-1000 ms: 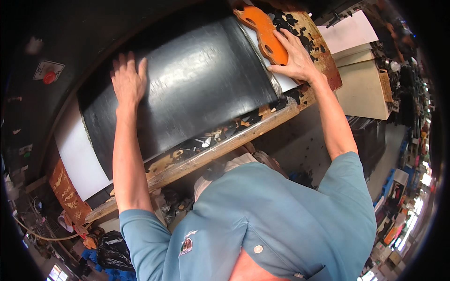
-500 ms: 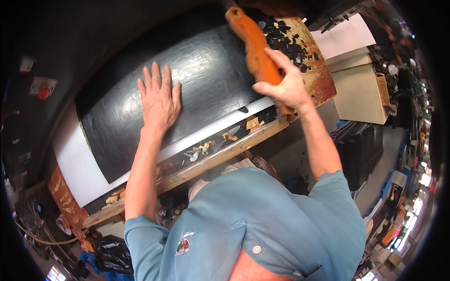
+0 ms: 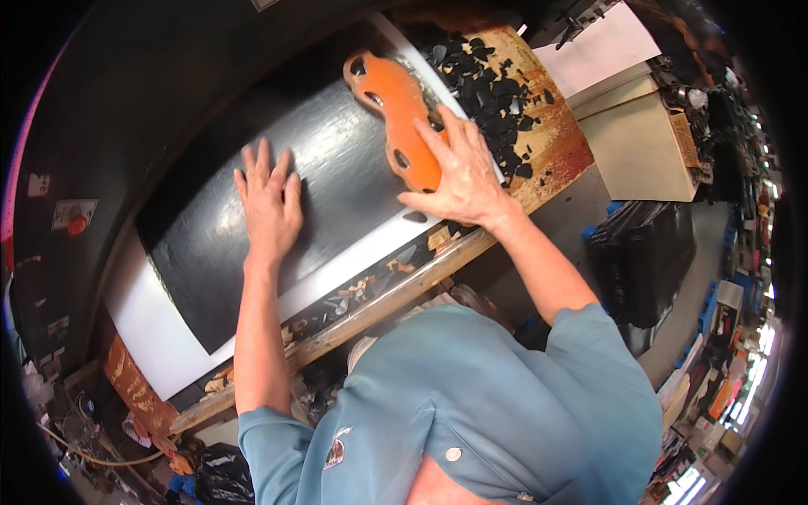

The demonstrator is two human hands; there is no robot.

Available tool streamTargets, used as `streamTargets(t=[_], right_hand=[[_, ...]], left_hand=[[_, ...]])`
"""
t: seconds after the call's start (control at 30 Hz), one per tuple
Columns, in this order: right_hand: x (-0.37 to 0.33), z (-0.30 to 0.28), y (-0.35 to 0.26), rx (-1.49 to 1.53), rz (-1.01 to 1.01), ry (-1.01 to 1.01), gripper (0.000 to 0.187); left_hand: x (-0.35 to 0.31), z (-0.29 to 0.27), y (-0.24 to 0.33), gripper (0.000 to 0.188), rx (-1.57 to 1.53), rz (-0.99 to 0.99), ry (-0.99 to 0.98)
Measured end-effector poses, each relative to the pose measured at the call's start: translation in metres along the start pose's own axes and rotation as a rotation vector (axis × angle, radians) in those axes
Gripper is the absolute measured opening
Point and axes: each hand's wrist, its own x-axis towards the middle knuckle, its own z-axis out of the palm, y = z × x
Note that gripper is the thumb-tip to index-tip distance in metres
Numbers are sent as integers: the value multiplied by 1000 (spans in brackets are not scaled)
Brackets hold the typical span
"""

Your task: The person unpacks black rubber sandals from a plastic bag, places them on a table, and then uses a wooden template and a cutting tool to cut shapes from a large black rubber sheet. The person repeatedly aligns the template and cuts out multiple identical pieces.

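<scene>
A glossy black sheet (image 3: 328, 181) lies over a white cutting board (image 3: 160, 332). My left hand (image 3: 271, 206) rests flat on the sheet's left half, fingers spread. On the sheet's right end sits an orange cutting die (image 3: 402, 114), long, wavy-edged and pierced with several holes. My right hand (image 3: 467, 178) grips its near right side, with the thumb at the near end and fingers along the right edge. A small dark piece (image 3: 415, 217) lies by the thumb, on the board's white front strip.
Black offcuts (image 3: 497, 105) are strewn on the worn bench to the right. A wooden rail (image 3: 370, 307) runs along the front, scraps behind it. A dark machine with a red button (image 3: 77, 225) stands at left. Pale boxes (image 3: 635, 147) and a black-wrapped stack (image 3: 644, 261) are at right.
The die, raised in my right hand before, has moved left and down onto the black sheet. The white board's right edge now shows. My left hand stays flat on the sheet.
</scene>
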Motion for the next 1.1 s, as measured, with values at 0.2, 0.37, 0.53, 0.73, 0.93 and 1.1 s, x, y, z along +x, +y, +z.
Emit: streamTargets(t=[0.2,0.37,0.53,0.73,0.93,1.1], right_hand=[[-9,-2,15,7,-22,-92,123],[-6,4,22,5,-104,-2,105],[0,-10,-2,69,3,0,93],[-9,-13,-78,512,51,-26,91],[10,35,-179,644,-79,-106,94],[29,80,-255,542,-234,-77,86]], left_hand=[[-78,-62,-48,45,-94,-107,142],[-194,-101,-88,56,414,-571,142],[-222,-90,-116,53,384,-379,252],[-212,-90,-105,53,338,-363,317],[-225,-127,-106,53,32,-409,273],[-248,-143,-113,58,-14,-360,298]])
